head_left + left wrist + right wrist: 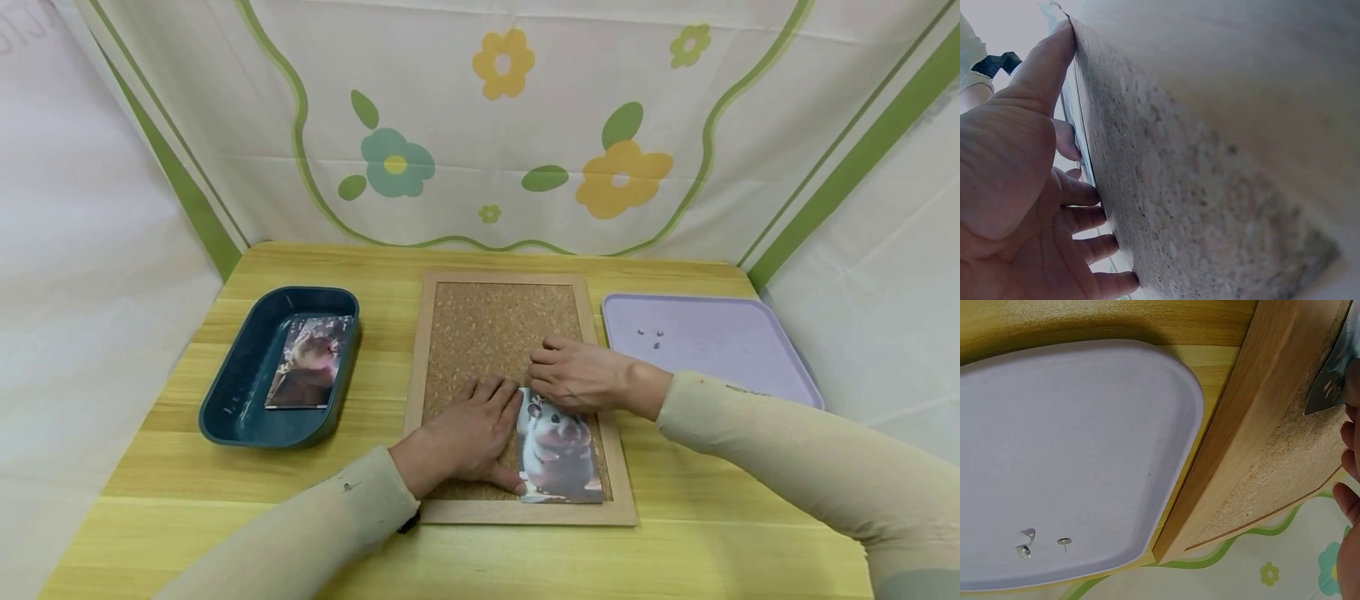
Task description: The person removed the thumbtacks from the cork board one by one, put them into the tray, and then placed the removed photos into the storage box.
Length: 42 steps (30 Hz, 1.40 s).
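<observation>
A photo card of a pale mouse-like animal (558,454) lies on the lower right of a wood-framed cork board (491,333). My left hand (476,429) is spread flat on the cork, its thumb tip and fingertips at the card's left edge. In the left wrist view, the straight fingers of that hand (1029,206) touch the cork surface. My right hand (577,373), fingers bent, presses at the card's top edge. Its fingertips (1350,381) lie against a card corner in the right wrist view; I cannot tell whether they hold anything.
At right a lilac tray (712,333) holds three metal thumbtacks (1064,541). A dark teal bin (251,367) at left contains another animal photo card (311,362). Behind the wooden table (390,275) hangs a white cloth with printed flowers (450,108).
</observation>
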Available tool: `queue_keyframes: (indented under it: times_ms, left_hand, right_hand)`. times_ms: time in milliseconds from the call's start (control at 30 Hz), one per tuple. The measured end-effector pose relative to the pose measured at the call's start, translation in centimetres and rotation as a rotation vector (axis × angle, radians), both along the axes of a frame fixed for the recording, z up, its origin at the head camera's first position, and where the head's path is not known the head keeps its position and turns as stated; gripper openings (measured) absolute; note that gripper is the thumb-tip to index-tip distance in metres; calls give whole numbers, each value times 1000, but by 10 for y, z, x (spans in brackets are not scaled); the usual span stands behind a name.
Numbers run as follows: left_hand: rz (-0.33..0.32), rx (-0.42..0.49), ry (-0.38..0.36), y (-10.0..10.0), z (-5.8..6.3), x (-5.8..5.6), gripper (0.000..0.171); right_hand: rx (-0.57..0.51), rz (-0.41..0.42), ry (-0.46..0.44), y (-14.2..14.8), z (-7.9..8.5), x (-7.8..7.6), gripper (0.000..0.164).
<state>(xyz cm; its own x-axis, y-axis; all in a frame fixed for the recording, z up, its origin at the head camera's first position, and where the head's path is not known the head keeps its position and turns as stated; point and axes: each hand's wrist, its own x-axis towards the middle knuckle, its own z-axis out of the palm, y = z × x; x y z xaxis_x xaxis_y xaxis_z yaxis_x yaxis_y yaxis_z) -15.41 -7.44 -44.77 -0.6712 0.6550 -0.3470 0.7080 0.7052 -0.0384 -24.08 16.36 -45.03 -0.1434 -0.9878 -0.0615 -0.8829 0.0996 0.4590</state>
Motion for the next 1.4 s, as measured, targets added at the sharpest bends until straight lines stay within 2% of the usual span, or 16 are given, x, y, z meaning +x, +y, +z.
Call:
queue_keyframes:
  times_ms: [900,1400]
  left_hand:
    - [6,-12,-4,1,0,-2,130]
    - [-2,-12,-2,0,1,0,130]
  right_hand:
    - [-43,-9,-31,4,1,0,22]
    - [-45,-16,42,7,5,1,24]
